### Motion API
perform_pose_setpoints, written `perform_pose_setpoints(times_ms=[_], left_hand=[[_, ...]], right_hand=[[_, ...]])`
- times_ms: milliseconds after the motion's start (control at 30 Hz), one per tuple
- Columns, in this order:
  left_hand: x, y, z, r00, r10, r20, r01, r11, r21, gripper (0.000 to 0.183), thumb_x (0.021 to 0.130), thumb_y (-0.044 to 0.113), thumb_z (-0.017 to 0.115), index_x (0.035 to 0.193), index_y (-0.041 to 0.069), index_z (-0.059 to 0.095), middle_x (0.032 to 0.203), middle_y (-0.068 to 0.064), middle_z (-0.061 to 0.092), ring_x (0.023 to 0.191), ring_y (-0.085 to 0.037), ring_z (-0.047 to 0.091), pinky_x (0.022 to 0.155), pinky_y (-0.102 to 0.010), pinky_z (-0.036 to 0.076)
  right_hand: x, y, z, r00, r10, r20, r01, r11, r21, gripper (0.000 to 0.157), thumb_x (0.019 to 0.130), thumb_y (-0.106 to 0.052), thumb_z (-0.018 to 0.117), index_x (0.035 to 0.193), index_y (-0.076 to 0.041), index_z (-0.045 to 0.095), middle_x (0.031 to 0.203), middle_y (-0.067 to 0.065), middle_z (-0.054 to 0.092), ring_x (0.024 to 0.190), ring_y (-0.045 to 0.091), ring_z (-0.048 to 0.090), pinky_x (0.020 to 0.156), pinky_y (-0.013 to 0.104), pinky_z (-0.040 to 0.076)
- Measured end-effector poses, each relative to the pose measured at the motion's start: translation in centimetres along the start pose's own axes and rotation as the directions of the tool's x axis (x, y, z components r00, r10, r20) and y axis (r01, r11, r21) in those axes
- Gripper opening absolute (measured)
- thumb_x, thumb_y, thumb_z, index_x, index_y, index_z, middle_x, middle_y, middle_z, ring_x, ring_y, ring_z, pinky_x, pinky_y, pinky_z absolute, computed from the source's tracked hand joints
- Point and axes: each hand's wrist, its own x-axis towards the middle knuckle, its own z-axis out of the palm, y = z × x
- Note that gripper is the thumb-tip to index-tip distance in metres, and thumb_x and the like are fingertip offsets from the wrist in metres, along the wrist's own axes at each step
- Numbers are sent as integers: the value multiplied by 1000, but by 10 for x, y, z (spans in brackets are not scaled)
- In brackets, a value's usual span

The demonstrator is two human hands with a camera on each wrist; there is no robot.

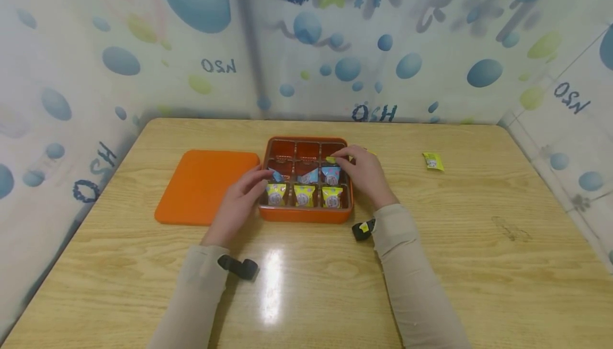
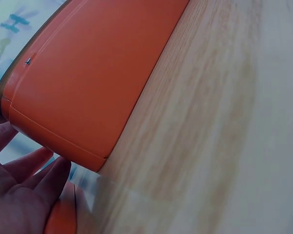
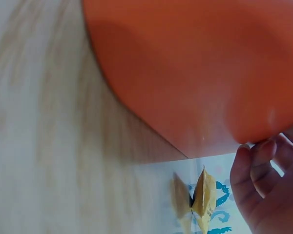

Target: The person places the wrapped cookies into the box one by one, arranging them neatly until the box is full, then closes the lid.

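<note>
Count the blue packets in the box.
3, all in the middle row: the left packet by the left hand, the center packet, and the right packet. The hands partly cover the box, so others may be hidden.

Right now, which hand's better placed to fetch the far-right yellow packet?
Right, likely: the right hand is at the right side of the orange box, nearer the yellow packet; the left hand is at the left side.
</note>
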Motion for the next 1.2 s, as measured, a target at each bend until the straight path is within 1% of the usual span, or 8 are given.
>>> perform_pose_setpoints(times_ms=[133,333,467,600,733,900,1100,1200], left_hand=[[1,-2,0,1000,1,3,-1,1000,-5,31,93,26,47,122,15,54,143,-3,30,132,-20,19,106,-45,13],[1,-3,0,1000,2,5,-2,1000,-2,32,93,26,47,122,15,54,143,-2,30,132,-20,19,106,-45,13],[1,-3,0,1000,2,3,-2,1000,0,31,93,25,47,122,15,54,143,-3,30,132,-21,19,106,-46,12],[0,-3,0,1000,-1,1,1,1000,-2,31,93,25,48,122,15,55,143,-3,29,132,-21,19,106,-47,12],[0,-3,1,1000,-1,0,1,1000,-3,31,93,25,48,121,15,55,143,-4,29,132,-22,19,106,-47,12],[0,-3,1,1000,2,-3,-2,1000,-3,31,93,25,48,121,13,55,143,-4,30,132,-21,20,106,-46,13],[1,-3,1,1000,-7,-2,7,1000,4,32,93,25,48,122,14,54,143,-4,29,132,-21,19,106,-46,13],[1,-4,1,1000,-3,1,3,1000,1,32,93,25,47,122,14,54,143,-4,28,132,-21,19,106,-46,13]], right_hand=[[0,1,0,1000,3,2,-3,1000,2,18,91,-28,51,104,-23,63,106,-6,56,86,15,51,75,33,46],[0,0,0,1000,0,-4,0,1000,-22,18,91,-27,52,103,-22,64,108,-5,57,91,15,51,81,35,46],[0,0,0,1000,-17,8,17,999,-50,19,91,-27,51,104,-21,63,108,-4,57,94,16,51,83,35,45],[0,0,0,999,-36,33,37,998,-49,20,91,-27,51,105,-19,63,109,-2,56,94,18,52,83,37,45],[-1,1,-1,997,-62,37,64,997,-45,19,91,-26,52,105,-19,64,108,-3,56,95,17,51,84,36,44],[-1,1,-2,994,-94,61,97,994,-53,20,91,-25,53,106,-18,64,111,-3,55,100,17,50,86,37,43],[0,1,-2,991,-106,85,112,991,-70,25,92,-28,49,107,-16,64,117,-3,53,111,18,46,94,38,38],[0,1,-2,990,-109,91,116,990,-74,25,92,-28,49,107,-14,64,118,-3,52,112,18,46,95,38,37]])
